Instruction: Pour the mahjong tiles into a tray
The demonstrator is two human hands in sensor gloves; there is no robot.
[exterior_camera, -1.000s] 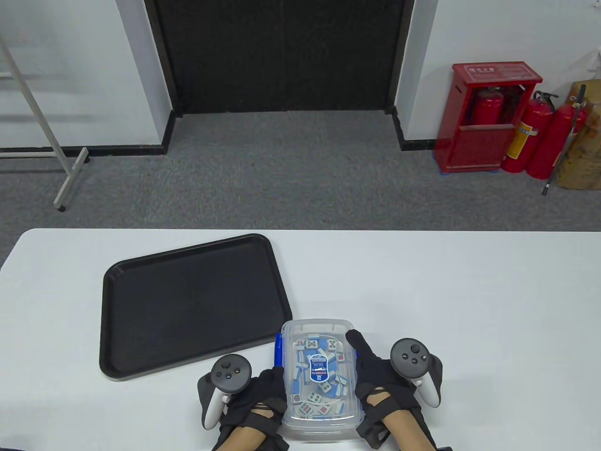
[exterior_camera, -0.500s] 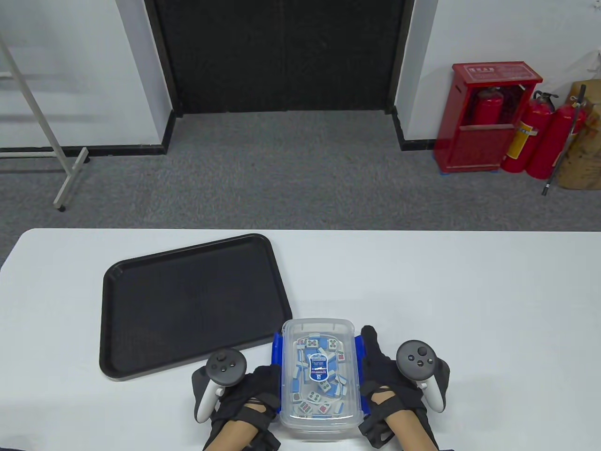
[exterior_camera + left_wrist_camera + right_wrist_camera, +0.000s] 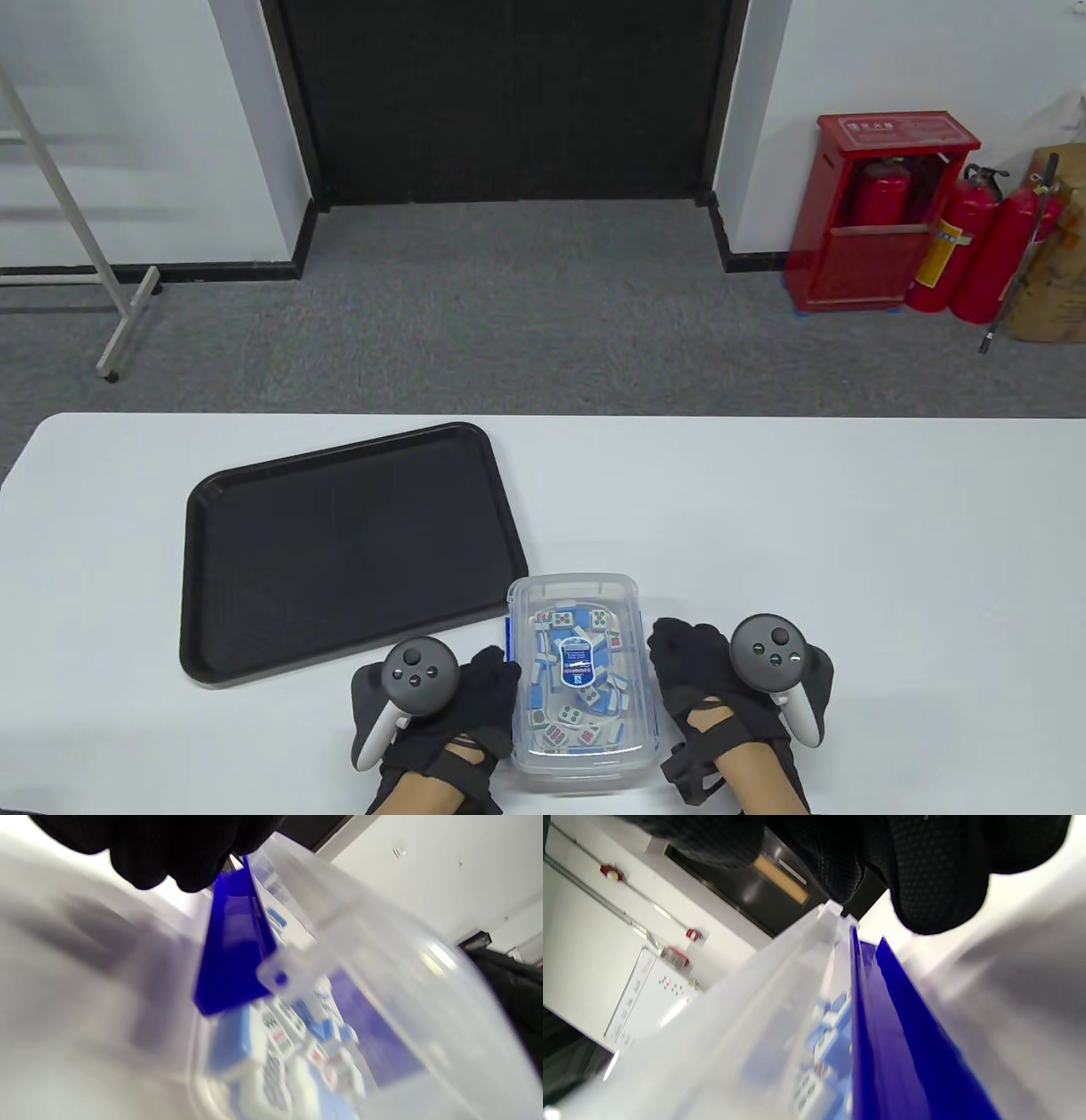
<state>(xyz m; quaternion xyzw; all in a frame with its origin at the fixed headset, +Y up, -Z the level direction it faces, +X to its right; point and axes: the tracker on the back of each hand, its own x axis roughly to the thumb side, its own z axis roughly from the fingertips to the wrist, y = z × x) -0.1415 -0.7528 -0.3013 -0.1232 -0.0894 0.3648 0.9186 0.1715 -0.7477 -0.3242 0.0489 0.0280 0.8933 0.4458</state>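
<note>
Flanking the lidded clear plastic box [image 3: 582,679] of mahjong tiles [image 3: 577,679], my fingers [image 3: 496,666] curl unreadably; blue latches [image 3: 231,955] could snap back.

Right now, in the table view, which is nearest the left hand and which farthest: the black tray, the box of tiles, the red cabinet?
1. Box of tiles, right beside the left hand.
2. Black tray, up and left.
3. Red cabinet, far right on the floor.

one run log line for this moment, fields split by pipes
phase: unlatching | left hand at clear box left blue clip | right hand at right side | lid on | black tray without tiles
</note>
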